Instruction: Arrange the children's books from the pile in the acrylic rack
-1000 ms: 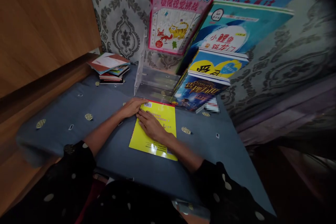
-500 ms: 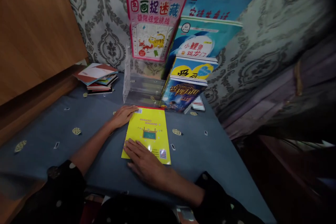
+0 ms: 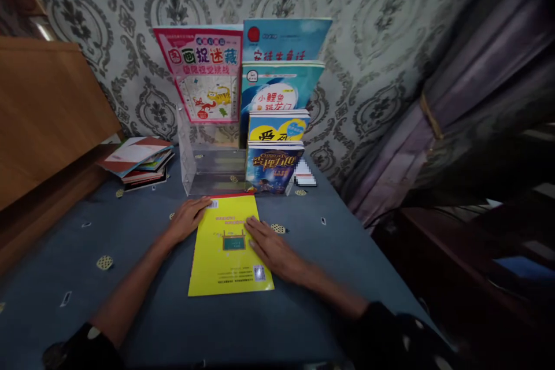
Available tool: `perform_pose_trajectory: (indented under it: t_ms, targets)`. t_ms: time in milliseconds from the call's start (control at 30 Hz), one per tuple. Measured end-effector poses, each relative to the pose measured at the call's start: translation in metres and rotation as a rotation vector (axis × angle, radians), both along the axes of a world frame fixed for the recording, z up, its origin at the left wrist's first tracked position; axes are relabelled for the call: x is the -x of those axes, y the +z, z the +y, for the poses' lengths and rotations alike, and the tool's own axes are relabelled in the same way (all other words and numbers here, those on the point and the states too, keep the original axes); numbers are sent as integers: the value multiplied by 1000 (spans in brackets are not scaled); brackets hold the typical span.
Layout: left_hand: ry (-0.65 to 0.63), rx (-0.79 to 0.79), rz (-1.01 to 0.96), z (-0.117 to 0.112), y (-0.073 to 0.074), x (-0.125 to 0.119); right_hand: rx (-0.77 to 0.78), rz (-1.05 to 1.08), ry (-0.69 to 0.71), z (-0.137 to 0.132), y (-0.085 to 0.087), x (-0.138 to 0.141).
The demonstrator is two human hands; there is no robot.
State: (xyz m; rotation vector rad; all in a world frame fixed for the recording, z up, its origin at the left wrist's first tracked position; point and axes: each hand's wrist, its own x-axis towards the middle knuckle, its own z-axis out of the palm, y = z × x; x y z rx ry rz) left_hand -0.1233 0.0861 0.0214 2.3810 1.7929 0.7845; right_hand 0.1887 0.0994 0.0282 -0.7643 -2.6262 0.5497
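A yellow book (image 3: 229, 277) lies flat on the blue cloth in front of me, back cover up, with a small green chalkboard picture on it. My left hand (image 3: 189, 217) rests at its upper left edge, fingers stretched over the corner. On its right edge lies my right hand (image 3: 271, 245), fingers extended and flat against the cover. Just behind the book stands a clear plastic display rack (image 3: 187, 170). It holds a pink picture book (image 3: 206, 78) at upper left and several books in its right column, with a dark blue book (image 3: 273, 170) lowest.
A loose pile of books (image 3: 141, 159) sits at the left beside a wooden panel (image 3: 47, 110). Patterned wallpaper (image 3: 368, 17) rises behind the rack. At the right hangs a tied purple curtain (image 3: 403, 144), beyond the edge of the cloth-covered table (image 3: 143, 312). A small blurred white item (image 3: 304, 174) lies beside the rack.
My right hand has moved from the book's lower left part to its right edge. My left hand stays at the upper left corner. The view has shifted and levelled.
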Motion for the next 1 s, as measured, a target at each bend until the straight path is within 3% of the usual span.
perform_pose_trajectory:
  t_ms: [133,267,500,733,1000]
  targets:
    - [-7,2,-20,-1,5,-2,-59,-73,-108,45,6,24]
    - [-9,27,-5,-2,7,-3,-159,-69,-220,68,4,34]
    - [10,-3,25,-2,5,-5,-205,-55,-280,65,0,31]
    - [92,0,173,0,16,-23,-144,-15,-313,64,4,29]
    - [-85,-25,205,27,14,-58,-26,148,-305,72,-1,24]
